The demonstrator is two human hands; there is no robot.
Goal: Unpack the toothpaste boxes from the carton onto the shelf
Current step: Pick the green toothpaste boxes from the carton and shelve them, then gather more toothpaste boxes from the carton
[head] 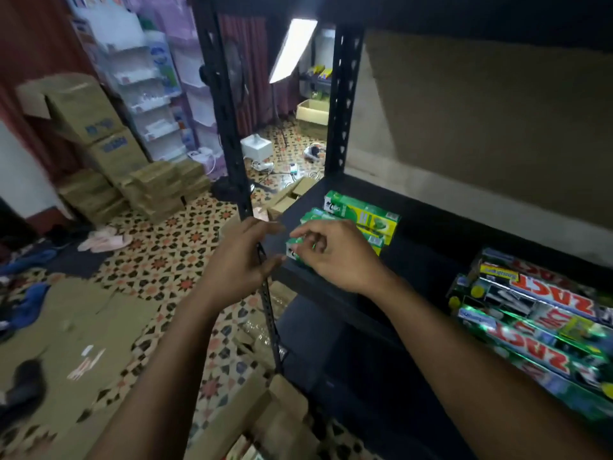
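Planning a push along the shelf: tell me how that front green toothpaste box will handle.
The green toothpaste box looks like thin card, so probably light and easily dented. Long and flat-sided, it should slide rather than roll. It lies near the shelf edge, so it might tip off.

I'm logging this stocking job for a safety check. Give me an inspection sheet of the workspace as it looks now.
Surface: black shelf, mostly bare in the middle.
Job's things: green toothpaste boxes stacked at the shelf's left end; red-lettered boxes at right.
Clutter: flattened cardboard and stacked cartons on the floor.
Grippers: right hand on a green box; left hand open beside the shelf post.
Cables: loose leads on the floor behind.
Surroundings: patterned tile floor, lamp.
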